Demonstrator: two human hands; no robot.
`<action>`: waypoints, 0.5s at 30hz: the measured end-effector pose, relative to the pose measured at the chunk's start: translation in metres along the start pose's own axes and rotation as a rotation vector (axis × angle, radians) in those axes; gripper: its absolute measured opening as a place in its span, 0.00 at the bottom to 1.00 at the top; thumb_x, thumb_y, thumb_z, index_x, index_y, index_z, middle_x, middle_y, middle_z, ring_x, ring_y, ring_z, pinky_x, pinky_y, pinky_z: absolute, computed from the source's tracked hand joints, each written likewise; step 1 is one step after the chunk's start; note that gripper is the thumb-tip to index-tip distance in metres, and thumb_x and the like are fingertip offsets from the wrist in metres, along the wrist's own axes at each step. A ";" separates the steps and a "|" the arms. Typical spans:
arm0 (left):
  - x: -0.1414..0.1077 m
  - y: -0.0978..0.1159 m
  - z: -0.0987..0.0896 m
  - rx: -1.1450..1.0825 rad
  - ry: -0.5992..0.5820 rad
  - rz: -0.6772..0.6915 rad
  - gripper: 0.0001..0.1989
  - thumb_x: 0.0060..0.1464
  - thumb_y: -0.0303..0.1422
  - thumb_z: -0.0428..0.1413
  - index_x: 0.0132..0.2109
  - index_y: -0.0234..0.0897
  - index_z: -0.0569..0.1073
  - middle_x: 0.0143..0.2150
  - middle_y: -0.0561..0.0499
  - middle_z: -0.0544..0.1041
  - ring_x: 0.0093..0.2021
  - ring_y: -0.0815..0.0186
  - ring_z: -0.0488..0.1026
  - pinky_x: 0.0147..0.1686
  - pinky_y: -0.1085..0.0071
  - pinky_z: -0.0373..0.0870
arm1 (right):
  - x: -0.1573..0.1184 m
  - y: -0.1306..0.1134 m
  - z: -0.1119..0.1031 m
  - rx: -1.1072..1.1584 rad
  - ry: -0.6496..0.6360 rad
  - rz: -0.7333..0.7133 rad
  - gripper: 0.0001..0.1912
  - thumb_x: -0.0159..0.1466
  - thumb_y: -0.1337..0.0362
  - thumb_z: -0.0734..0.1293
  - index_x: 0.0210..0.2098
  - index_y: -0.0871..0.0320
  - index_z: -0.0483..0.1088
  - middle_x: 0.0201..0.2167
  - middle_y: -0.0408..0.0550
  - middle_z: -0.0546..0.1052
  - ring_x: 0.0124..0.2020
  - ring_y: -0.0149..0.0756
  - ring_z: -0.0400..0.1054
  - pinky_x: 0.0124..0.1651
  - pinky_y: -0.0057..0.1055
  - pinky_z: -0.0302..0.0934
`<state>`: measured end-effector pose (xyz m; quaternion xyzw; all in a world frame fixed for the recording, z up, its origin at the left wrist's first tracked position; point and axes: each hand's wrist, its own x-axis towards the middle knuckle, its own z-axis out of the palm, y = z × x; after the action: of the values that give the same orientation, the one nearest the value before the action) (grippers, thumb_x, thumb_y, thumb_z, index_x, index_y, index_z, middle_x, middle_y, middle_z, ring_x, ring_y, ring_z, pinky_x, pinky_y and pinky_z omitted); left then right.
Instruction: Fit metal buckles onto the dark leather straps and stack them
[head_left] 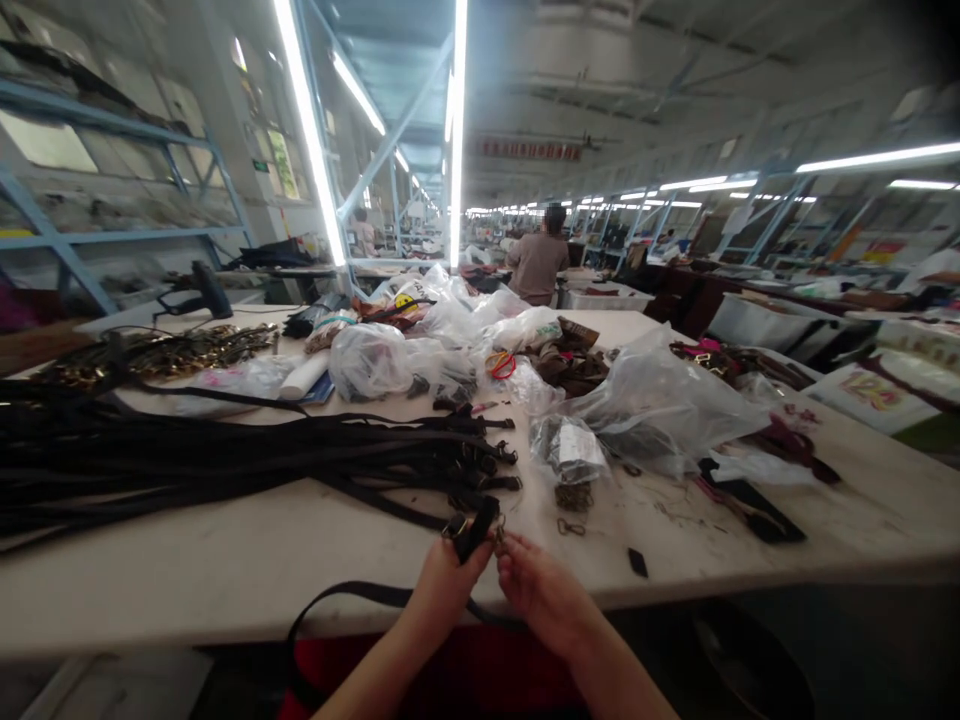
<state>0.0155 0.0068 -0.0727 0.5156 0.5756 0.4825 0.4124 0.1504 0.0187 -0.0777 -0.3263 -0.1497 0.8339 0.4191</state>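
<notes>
Low in the middle of the head view, at the table's front edge, my two hands meet. My left hand [444, 585] is closed around a black strap [477, 530] with a brass-coloured buckle on it; the strap's tail loops down past the edge towards my lap. The fingers of my right hand [536, 585] pinch a small brass-coloured metal clasp [500, 532] against the strap's end. Whether the clasp is threaded on the strap I cannot tell. Left of my hands lies a thick bundle of black straps [247, 455], their metal-fitted ends towards the middle.
Clear plastic bags [660, 400] and a small bag of parts [574, 450] sit ahead to the right. Loose metal clasps [570, 527] and a small black piece [637, 562] lie nearer. A pile of brass-coloured hardware [172, 352] is back left. A person [540, 262] stands beyond.
</notes>
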 end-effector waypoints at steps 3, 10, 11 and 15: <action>0.001 0.003 -0.003 0.001 -0.066 -0.006 0.08 0.46 0.35 0.55 0.34 0.37 0.76 0.33 0.49 0.77 0.37 0.61 0.72 0.40 0.71 0.65 | -0.003 -0.002 0.003 0.033 0.005 0.045 0.12 0.48 0.70 0.73 0.32 0.62 0.70 0.24 0.40 0.73 0.20 0.19 0.66 0.25 0.15 0.63; 0.002 0.004 -0.007 -0.002 -0.147 -0.091 0.09 0.46 0.36 0.55 0.31 0.35 0.74 0.22 0.53 0.70 0.24 0.68 0.64 0.25 0.74 0.60 | 0.000 0.004 0.005 -0.038 -0.019 -0.012 0.14 0.48 0.65 0.74 0.34 0.62 0.70 0.19 0.37 0.69 0.16 0.17 0.59 0.19 0.14 0.56; 0.002 0.004 -0.007 -0.011 -0.152 -0.105 0.09 0.46 0.36 0.55 0.31 0.34 0.74 0.20 0.54 0.68 0.22 0.69 0.62 0.23 0.75 0.58 | 0.001 0.005 0.004 -0.056 -0.019 -0.022 0.15 0.48 0.64 0.74 0.33 0.62 0.70 0.18 0.37 0.68 0.15 0.17 0.58 0.18 0.13 0.54; 0.004 0.003 -0.004 -0.057 -0.172 -0.165 0.10 0.44 0.36 0.55 0.29 0.32 0.72 0.16 0.57 0.61 0.18 0.73 0.55 0.19 0.76 0.53 | 0.007 0.005 -0.002 -0.113 -0.002 -0.045 0.15 0.48 0.60 0.73 0.30 0.63 0.70 0.15 0.36 0.65 0.14 0.17 0.54 0.15 0.14 0.48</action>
<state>0.0116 0.0105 -0.0685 0.4941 0.5646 0.4170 0.5130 0.1456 0.0209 -0.0848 -0.3454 -0.2042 0.8148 0.4185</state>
